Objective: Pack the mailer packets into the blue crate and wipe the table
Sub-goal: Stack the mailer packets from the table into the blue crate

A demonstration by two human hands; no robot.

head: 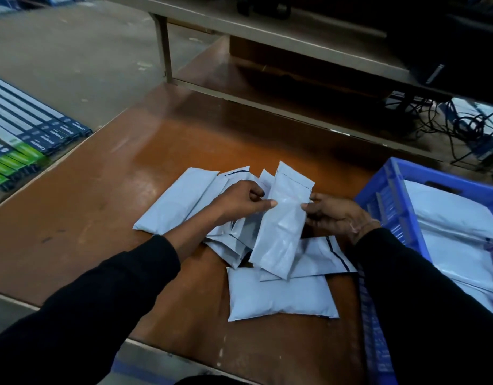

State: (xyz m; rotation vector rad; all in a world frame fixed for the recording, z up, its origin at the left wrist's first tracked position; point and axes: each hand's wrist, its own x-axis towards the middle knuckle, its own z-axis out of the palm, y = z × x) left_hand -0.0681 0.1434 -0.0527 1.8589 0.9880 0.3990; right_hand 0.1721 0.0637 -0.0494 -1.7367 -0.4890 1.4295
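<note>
Evidently both hands pinch one mailer packet [281, 218], left hand [239, 201] and right hand [334, 215] at opposite edges, lifting it clear of the pile for the blue crate [384, 195] on the right.

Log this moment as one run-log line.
left hand: holds upright packet | right hand: holds it too | packet pile: on table | blue crate: part-filled

Bench [106, 173]: brown wooden top, worn, glossy under dim overhead light. Floor [73, 51]: grey concrete, scuffed. Metal-framed shelf [239, 29] beyond the bench. Tangled black cables [462, 126] far right. Flat boxed stock [26, 134] stacked left
</note>
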